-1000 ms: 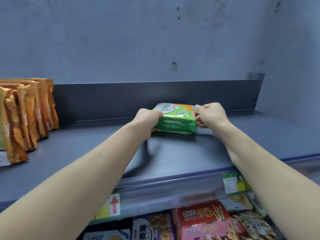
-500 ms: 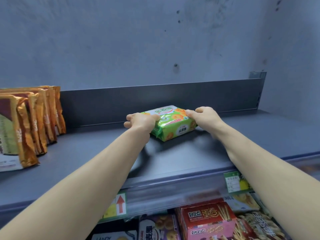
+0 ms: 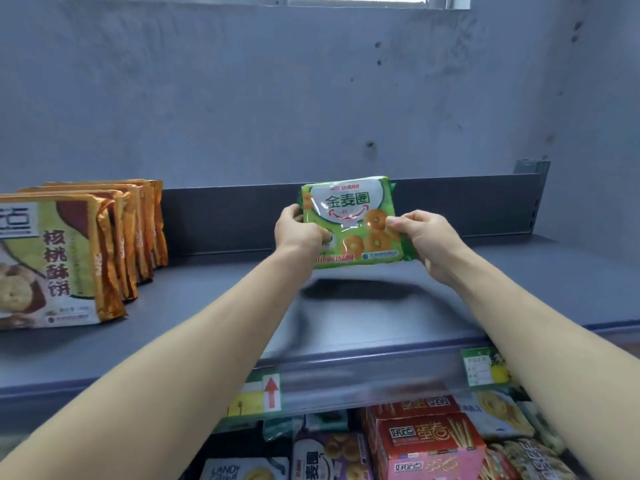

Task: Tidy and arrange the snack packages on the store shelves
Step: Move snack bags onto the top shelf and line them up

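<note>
A green biscuit package (image 3: 349,209) with ring cookies printed on it stands upright, front facing me, just above the grey top shelf (image 3: 363,317). My left hand (image 3: 298,233) grips its left edge and my right hand (image 3: 422,237) pinches its right edge, thumb on the front. Whether its lower edge touches the shelf I cannot tell. A row of several gold-edged walnut cookie packs (image 3: 79,247) stands upright at the shelf's left end.
The shelf's low back panel (image 3: 467,206) runs behind the package, with a grey wall above. Price tags (image 3: 485,367) hang on the front rail. On the lower shelf sit a red stick-biscuit box (image 3: 426,441) and other snack bags (image 3: 329,459).
The green package lay flat on the shelf between my hands; both hands have tipped it up so it stands with its front toward me, slightly higher. The camera tilted upward.
</note>
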### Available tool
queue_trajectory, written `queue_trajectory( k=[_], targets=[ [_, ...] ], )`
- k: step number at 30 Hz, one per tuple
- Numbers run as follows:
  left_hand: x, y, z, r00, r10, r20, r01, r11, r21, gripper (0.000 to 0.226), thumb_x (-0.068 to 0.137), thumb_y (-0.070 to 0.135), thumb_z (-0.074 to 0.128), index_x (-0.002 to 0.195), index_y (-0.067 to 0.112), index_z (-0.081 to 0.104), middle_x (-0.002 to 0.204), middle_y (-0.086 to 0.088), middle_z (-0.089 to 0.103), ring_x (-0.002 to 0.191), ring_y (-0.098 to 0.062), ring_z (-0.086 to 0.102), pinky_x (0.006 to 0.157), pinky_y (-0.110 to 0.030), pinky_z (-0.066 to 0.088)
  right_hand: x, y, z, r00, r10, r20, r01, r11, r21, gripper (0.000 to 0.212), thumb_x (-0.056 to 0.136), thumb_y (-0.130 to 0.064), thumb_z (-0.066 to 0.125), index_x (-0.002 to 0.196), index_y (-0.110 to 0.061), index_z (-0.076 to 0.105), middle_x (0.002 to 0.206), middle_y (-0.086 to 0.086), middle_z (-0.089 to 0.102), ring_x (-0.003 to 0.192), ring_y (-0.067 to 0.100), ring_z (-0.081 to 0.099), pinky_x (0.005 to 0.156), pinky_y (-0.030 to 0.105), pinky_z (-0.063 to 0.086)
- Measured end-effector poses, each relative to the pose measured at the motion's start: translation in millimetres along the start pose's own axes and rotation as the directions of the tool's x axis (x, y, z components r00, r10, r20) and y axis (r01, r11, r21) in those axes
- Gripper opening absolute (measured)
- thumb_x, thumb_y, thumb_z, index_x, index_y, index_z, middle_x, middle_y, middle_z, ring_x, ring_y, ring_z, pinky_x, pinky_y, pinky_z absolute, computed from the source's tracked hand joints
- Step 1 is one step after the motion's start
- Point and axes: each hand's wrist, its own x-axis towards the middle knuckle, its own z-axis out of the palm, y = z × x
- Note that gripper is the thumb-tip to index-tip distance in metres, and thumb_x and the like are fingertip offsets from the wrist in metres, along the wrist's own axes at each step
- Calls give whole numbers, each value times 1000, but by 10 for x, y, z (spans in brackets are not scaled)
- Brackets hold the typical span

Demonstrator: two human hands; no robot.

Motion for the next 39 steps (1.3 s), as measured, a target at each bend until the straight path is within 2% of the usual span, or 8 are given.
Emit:
queue_trajectory(
  k=[3,10,17,20,24,28,37,39],
  targets=[
    [-126,204,-161,991,135,-7,-135,991,3,63,74,-21,52,128,10,48,108,1,61,95,-16,58,73,-28,50,-125,-129,151,999,-45,7,45,999,28,8,86,-14,65,86,-15,57,93,9,69,85,27,66,88,47,53],
    [-432,620,-920,949,308,-69,-310,951,-8,36,81,-11,58,106,15,56,97,2,66,88,-13,66,62,-16,56,-658,-685,861,979,-205,24,198,965,171,18,88,-13,64,104,-16,58,93,-1,70,75,12,68,63,29,55],
    [-652,1038,-2443,838,446,-313,-443,892,85,39,86,-6,57,115,20,57,90,10,62,80,-7,63,62,-19,55,-1335,-1210,2335,932,-298,208,240,935,263,19,87,-15,65,103,-20,55,98,-1,69,79,12,71,63,30,57],
    [-690,1104,-3265,793,443,-417,-436,892,120,40,86,-9,54,107,25,55,84,11,60,72,-3,59,51,-12,49,-1598,-1315,3111,903,-292,315,208,939,275,26,86,-15,65,109,-16,54,102,3,69,86,17,71,72,36,59],
    [-696,1074,-4311,771,391,-502,-376,917,135,48,84,-10,52,119,23,57,84,3,62,75,-15,61,65,-28,54,-1892,-1354,4119,879,-260,400,158,950,270,32,86,-11,64,115,-12,53,104,6,69,92,21,69,81,38,58],
    [-563,922,-5114,791,320,-522,-285,947,149,51,82,-13,52,126,14,57,97,-4,67,84,-20,62,63,-27,52,-2057,-1231,4918,869,-202,452,138,975,172,35,86,-12,64,119,-12,52,111,7,66,95,21,67,83,37,57],
    [-175,417,-5820,886,86,-456,-54,995,82,56,82,-19,49,130,9,53,101,-6,61,83,-20,59,56,-25,47,-2024,-818,5588,831,41,554,26,993,-113,36,90,-13,58,125,-14,51,119,3,64,102,18,64,77,25,52],
    [-119,365,-5870,899,54,-434,-31,998,61,57,83,-20,48,131,10,50,101,-5,59,74,-14,58,54,-23,46,-1999,-764,5637,834,61,548,18,990,-138,46,90,-11,58,134,-14,45,123,3,61,106,18,62,88,32,52]
  ],
)
